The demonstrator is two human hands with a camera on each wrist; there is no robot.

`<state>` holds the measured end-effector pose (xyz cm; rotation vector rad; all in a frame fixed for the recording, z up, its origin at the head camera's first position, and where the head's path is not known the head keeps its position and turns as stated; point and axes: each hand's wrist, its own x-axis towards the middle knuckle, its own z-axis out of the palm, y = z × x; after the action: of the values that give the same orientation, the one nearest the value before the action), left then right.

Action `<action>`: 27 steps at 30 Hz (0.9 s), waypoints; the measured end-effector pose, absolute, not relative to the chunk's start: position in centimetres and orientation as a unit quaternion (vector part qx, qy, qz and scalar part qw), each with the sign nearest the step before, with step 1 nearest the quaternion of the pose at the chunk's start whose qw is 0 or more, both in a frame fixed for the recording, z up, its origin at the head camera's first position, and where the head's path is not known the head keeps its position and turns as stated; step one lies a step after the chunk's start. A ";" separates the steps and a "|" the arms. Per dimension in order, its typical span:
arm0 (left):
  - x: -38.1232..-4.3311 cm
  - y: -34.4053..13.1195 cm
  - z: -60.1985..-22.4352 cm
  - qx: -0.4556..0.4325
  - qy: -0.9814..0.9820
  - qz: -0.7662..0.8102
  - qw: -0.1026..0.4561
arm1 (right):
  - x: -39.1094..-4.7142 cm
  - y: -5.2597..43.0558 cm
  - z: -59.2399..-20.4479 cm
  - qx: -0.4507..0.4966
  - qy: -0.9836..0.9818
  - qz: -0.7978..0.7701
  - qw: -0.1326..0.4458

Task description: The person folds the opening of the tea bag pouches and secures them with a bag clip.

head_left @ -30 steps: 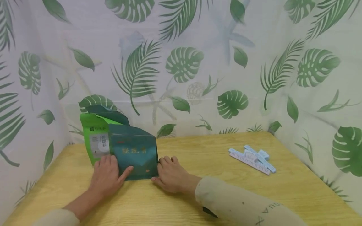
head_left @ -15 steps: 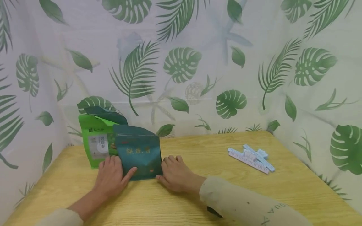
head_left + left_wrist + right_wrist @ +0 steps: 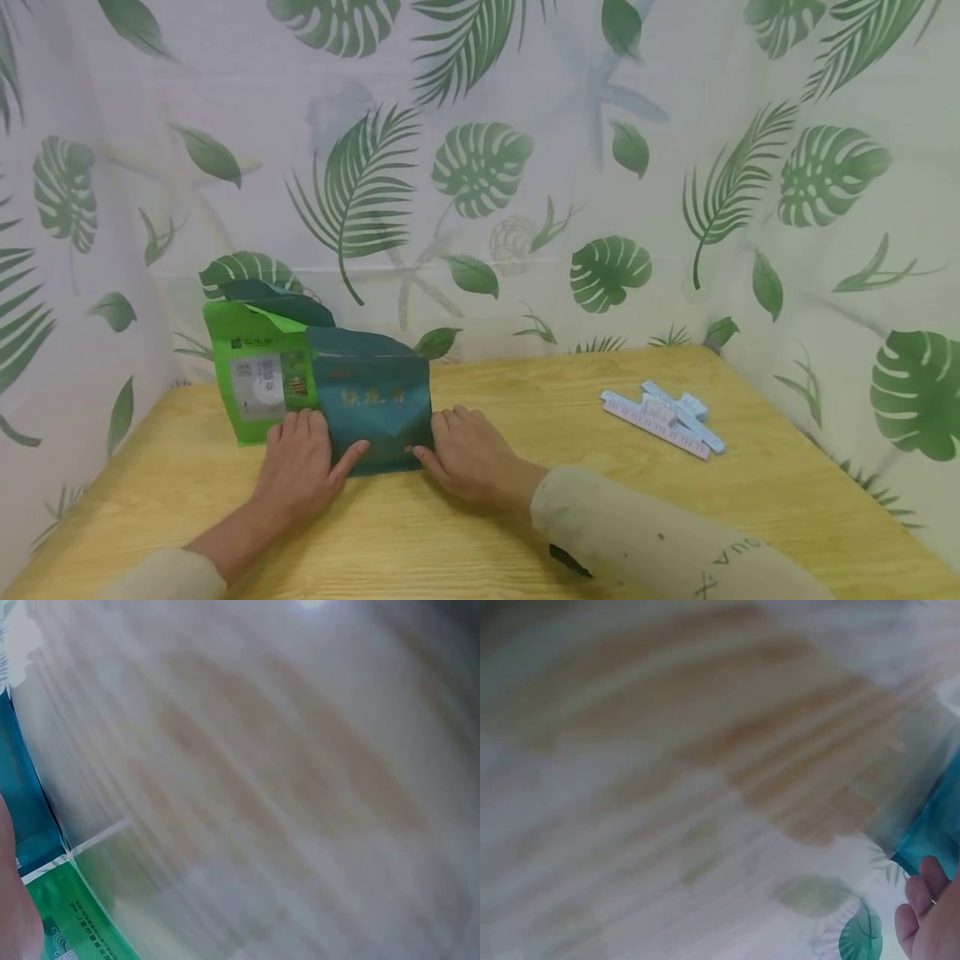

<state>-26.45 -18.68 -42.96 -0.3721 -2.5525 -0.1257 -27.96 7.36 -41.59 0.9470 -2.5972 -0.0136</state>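
A dark teal tea bag with gold lettering stands upright near the table's left middle. My left hand holds its lower left side, thumb lying across the front. At the lower right edge, my right hand grips it with the thumb at the front corner; fingers behind the bag are hidden. A bright green tea bag with a grey label stands just behind and left, partly covered. Behind that, the top of another dark teal bag shows. In the right wrist view, the fingertips show beside the teal bag.
Several pale blue and pink bag clips, marked like rulers, lie in a loose pile on the right of the wooden table. A leaf-patterned curtain surrounds the table at the back and both sides.
The front teal bag has slid a little to the right with both hands, uncovering more of the green bag. The clips have stayed where they were.
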 end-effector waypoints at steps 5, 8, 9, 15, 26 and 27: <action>-26.4 -18.0 -42.7 -0.141 -0.947 -0.043 0.285 | -27.8 7.9 -41.4 0.332 -0.923 -0.029 0.192; -26.4 -17.7 -42.7 -0.142 -0.947 -0.043 0.284 | -27.7 8.2 -41.4 0.330 -0.923 -0.035 0.193; -26.4 -17.6 -42.7 -0.142 -0.947 -0.043 0.284 | -27.7 8.3 -41.4 0.330 -0.923 -0.035 0.194; -26.9 -16.8 -42.9 -0.152 -0.945 -0.041 0.286 | -27.7 9.4 -41.4 0.330 -0.921 -0.033 0.202; -27.2 -16.0 -42.9 -0.150 -0.950 -0.046 0.271 | -28.0 10.4 -41.9 0.336 -0.928 0.023 0.163; -27.2 -15.9 -42.8 -0.152 -0.950 -0.046 0.269 | -28.0 10.6 -41.9 0.335 -0.928 0.031 0.160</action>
<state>-27.23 -15.85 -42.81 -0.4091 -2.5615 -0.1252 -28.04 10.58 -41.86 0.9581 -2.6504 0.0886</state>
